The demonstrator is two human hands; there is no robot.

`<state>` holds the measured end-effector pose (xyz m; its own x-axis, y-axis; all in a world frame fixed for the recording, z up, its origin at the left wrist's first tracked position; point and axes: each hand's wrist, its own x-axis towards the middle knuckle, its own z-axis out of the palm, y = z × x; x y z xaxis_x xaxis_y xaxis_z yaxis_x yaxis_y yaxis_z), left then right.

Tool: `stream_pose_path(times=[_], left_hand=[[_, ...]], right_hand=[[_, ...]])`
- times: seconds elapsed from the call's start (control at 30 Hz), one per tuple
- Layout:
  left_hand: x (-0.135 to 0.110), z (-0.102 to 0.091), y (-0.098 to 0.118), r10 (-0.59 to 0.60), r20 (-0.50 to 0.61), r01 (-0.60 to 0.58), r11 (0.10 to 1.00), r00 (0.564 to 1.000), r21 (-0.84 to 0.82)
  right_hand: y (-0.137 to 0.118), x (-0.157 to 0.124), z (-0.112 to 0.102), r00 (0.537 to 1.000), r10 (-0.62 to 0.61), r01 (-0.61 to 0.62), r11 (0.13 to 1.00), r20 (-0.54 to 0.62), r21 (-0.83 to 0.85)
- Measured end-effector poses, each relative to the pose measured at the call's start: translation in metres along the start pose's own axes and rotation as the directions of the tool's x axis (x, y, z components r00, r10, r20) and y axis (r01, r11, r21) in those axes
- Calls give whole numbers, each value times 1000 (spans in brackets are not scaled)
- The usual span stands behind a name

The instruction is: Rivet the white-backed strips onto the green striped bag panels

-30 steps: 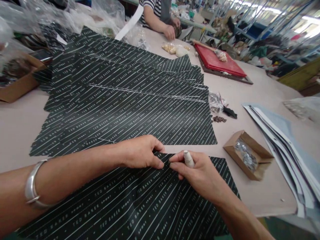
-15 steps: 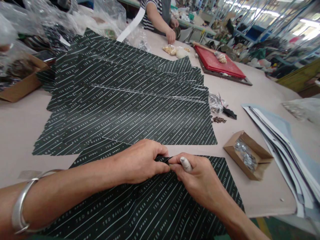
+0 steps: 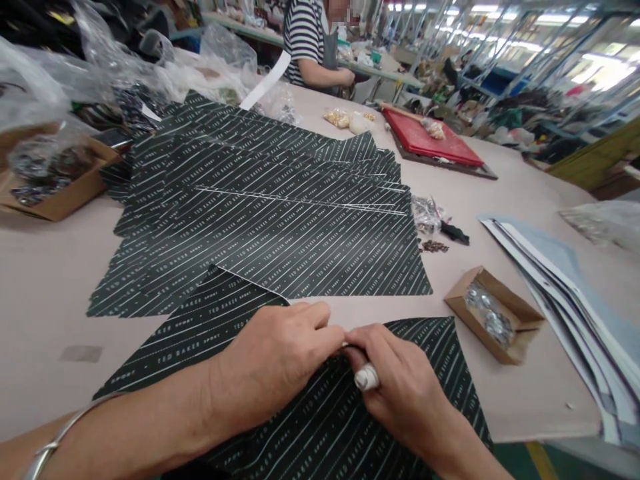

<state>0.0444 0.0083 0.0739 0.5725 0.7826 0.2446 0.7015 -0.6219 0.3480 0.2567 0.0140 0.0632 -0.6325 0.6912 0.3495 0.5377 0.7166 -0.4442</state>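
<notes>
A dark green fabric panel (image 3: 360,427) with slanting white lines and "TED BAKER SPORT" lettering lies in front of me, its upper edge bunched up between my hands. My left hand (image 3: 280,353) pinches that edge with thumb and forefinger. Right beside it, fingertips almost touching, my right hand (image 3: 400,380) is closed on the same edge. A white tip (image 3: 367,377), seemingly a wrapped finger, sticks out from the right hand. Whatever small thing may be between the fingertips is hidden. Just beyond lies a stack of matching fabric panels (image 3: 300,247).
To the right are a small cardboard box (image 3: 525,333) with clear-wrapped pieces and a pile of white pattern sheets (image 3: 565,300). A red board (image 3: 435,137) lies farther back. An open carton (image 3: 70,200) stands at left. Across the table is a person in a striped sleeve (image 3: 305,40).
My hands have come slightly nearer and turned, knuckles up, over the fabric edge. The view has tilted up. The person across has drawn a hand back from the bags.
</notes>
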Motion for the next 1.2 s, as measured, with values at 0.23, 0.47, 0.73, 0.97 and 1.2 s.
stream_pose_path(times=[0.23,0.47,0.73,0.97,1.2], left_hand=[[-14,-7,5,61,-116,-61,998,991,6],[-26,-5,12,14,-117,-16,1000,993,-23],[-25,-3,13,17,-152,-25,998,988,-52],[-22,-4,11,35,-188,-41,999,981,-26],[-10,-26,-15,189,-300,-75,932,935,355]], right_hand=[[-11,-2,-2,999,-44,43,998,-18,-47],[-15,-5,-5,993,-117,119,989,25,-90],[-13,-6,-3,982,-188,188,977,4,-104],[-16,-1,1,985,-173,168,976,-23,-141],[-8,33,-2,992,-106,82,947,-62,-312]])
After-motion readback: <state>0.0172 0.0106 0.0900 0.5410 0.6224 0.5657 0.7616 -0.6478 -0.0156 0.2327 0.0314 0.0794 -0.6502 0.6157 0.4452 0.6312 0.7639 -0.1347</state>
